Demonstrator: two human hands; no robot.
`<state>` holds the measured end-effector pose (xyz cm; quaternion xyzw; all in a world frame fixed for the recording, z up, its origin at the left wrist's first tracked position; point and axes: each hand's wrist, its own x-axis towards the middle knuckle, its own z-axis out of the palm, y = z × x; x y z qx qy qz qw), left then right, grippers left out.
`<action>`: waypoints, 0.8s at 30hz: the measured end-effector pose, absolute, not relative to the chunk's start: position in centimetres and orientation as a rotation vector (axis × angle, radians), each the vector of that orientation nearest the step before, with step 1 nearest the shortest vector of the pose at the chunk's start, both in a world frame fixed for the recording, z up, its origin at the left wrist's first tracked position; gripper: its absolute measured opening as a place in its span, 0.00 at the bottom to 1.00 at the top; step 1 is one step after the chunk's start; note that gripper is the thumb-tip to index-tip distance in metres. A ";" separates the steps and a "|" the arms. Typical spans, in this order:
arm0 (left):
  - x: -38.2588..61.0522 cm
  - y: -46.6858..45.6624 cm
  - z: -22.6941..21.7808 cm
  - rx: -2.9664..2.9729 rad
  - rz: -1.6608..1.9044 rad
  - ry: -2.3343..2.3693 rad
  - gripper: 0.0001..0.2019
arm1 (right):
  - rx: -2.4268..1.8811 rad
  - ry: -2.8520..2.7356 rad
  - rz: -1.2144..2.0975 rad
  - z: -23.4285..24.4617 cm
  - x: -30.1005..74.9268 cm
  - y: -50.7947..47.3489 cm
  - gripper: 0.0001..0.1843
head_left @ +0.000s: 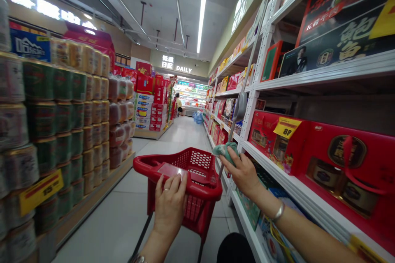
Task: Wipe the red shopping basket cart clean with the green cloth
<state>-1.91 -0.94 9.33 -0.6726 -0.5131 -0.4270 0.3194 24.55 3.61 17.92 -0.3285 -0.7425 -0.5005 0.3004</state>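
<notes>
A red plastic shopping cart (pixel 197 191) stands in front of me in the aisle. My left hand (pixel 170 203), with a ring on one finger, lies over its near handle, fingers curled on a pale, shiny panel. My right hand (pixel 242 172) is closed on a green cloth (pixel 219 150) beside the cart's right rim. A long grey pole (pixel 243 86) with a thicker grey joint slants down past the shelves to the cloth and on into the cart's right side. Whether the cloth wraps the pole or only touches it, I cannot tell.
White shelves (pixel 288 78) with gift boxes, including a red box (pixel 348 172), run close along my right. Stacked cans (pixel 63 119) line the left. Further ahead are red and white cartons (pixel 143 109), water bottles (pixel 198 117) on the floor and a person (pixel 179 104).
</notes>
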 end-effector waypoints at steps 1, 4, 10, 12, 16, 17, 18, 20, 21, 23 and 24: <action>-1.9 -0.9 9.3 -1.769 -1.121 -1.348 0.22 | -0.865 -1.981 -1.308 17.2 24.5 3.6 0.25; -1.7 -0.9 9.2 -1.763 -1.093 -1.360 0.23 | -0.849 -2.009 -1.261 15.2 24.6 3.4 0.26; -1.8 -1.8 10.0 -1.820 -1.123 -1.339 0.23 | -0.809 -2.107 -1.168 12.4 25.2 2.8 0.26; -2.9 -1.9 10.6 -1.851 -1.156 -1.248 0.24 | -0.819 -2.155 -1.108 11.9 25.7 2.6 0.29; -7.1 -0.8 11.3 -1.785 -1.156 -1.178 0.30 | -0.869 -2.164 -0.979 12.1 26.5 2.4 0.32; -8.1 -0.3 11.2 -1.752 -1.144 -1.211 0.32 | -0.860 -2.149 -0.989 12.5 26.7 2.4 0.32; -9.1 0.1 11.0 -1.727 -1.126 -1.251 0.32 | -0.838 -2.129 -1.024 13.2 26.7 2.3 0.30; -10.4 0.9 10.3 -1.721 -1.094 -1.314 0.32 | -0.774 -2.069 -1.138 15.0 26.7 2.2 0.27; -10.8 1.1 9.9 -1.735 -1.082 -1.334 0.32 | -0.754 -2.029 -1.193 16.2 26.7 2.1 0.25; -10.9 1.3 9.3 -1.750 -1.079 -1.360 0.32 | -0.748 -1.942 -1.269 19.0 26.4 1.8 0.25; -10.8 1.3 9.1 -1.746 -1.084 -1.367 0.32 | -0.774 -1.905 -1.290 20.4 26.3 1.8 0.26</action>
